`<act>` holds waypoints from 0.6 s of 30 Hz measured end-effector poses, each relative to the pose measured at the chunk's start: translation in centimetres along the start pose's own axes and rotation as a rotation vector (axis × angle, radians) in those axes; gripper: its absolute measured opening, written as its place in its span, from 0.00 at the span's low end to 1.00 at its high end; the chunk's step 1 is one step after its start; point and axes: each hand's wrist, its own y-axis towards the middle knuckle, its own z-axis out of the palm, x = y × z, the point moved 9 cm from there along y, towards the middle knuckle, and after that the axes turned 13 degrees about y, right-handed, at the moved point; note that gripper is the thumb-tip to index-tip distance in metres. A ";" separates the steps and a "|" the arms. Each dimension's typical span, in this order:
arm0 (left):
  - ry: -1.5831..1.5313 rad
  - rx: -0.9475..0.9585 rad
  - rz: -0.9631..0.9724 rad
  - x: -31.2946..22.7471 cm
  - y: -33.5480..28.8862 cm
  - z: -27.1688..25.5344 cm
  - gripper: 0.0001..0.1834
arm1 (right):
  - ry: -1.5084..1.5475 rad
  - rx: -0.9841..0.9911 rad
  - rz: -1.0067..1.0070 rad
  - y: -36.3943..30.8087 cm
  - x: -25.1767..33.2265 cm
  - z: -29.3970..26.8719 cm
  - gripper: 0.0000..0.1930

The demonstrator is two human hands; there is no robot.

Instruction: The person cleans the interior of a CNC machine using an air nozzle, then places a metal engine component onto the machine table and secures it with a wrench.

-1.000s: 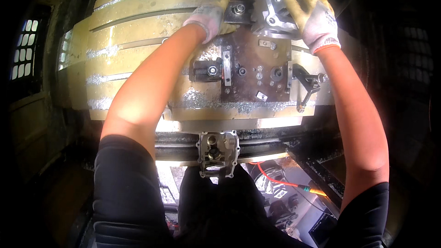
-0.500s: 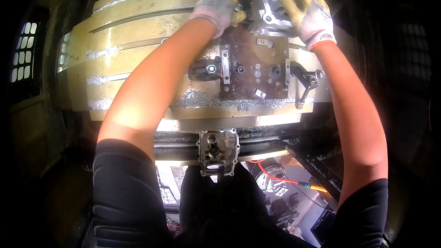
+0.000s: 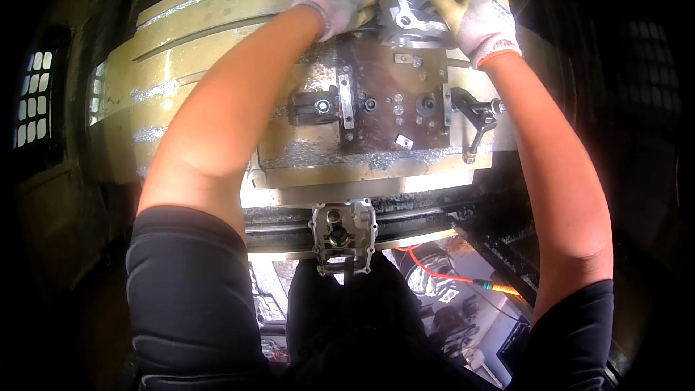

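At the far side of the machine table, a silvery metal casting (image 3: 405, 20) with round bores sits past a dark fixture plate (image 3: 391, 94). My right hand (image 3: 483, 18), in a white glove with yellow fingers, rests on the casting's right part with the fingers apart. Just left of the casting is my gloved left hand (image 3: 340, 9). Its fingers are curled together, and whatever they hold is hidden. A second casting (image 3: 343, 237), a grey open housing with a bolt-hole rim, lies at the table's near edge in front of my body.
Clamps stand at the plate's left (image 3: 318, 106) and right (image 3: 474, 117) sides. Metal chips (image 3: 311, 152) litter the slotted machine table (image 3: 210, 43). Below the near edge runs a red hose (image 3: 434, 269) with a yellow end, above more metal parts.
My left fingers have drawn together, and the bolt that showed between them is now hidden. The far casting appears slightly further left. My right hand stays on it. The whole view has shifted a little.
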 end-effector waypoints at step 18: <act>0.006 -0.283 -0.747 1.9 -25.8 2.6 0.21 | 0.109 -0.068 0.003 -1.4 -0.5 -1.2 0.27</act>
